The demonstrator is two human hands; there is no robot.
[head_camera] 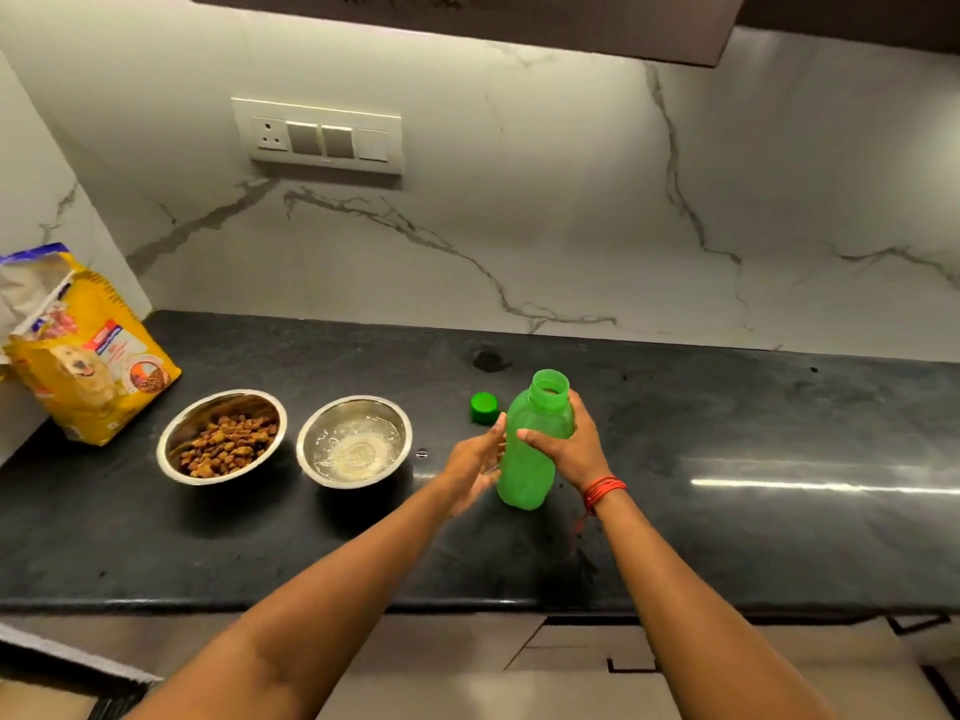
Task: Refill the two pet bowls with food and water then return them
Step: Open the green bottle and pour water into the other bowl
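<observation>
Two steel bowls stand side by side on the black counter [727,537]. The left bowl [176,433] holds brown kibble. The right bowl [317,433] holds clear water. A green plastic bottle [524,470] stands upright and uncapped to the right of the bowls, and my right hand [569,449] is wrapped around its upper body. My left hand [475,462] is open beside the bottle's left side, fingers spread, touching it lightly or just off it. The green cap [484,407] lies on the counter behind my left hand.
A yellow dog food bag [88,356] stands opened at the far left against the wall. A marble backsplash with a switch panel [318,137] rises behind the counter. Drawer fronts [571,652] sit below the counter's front edge.
</observation>
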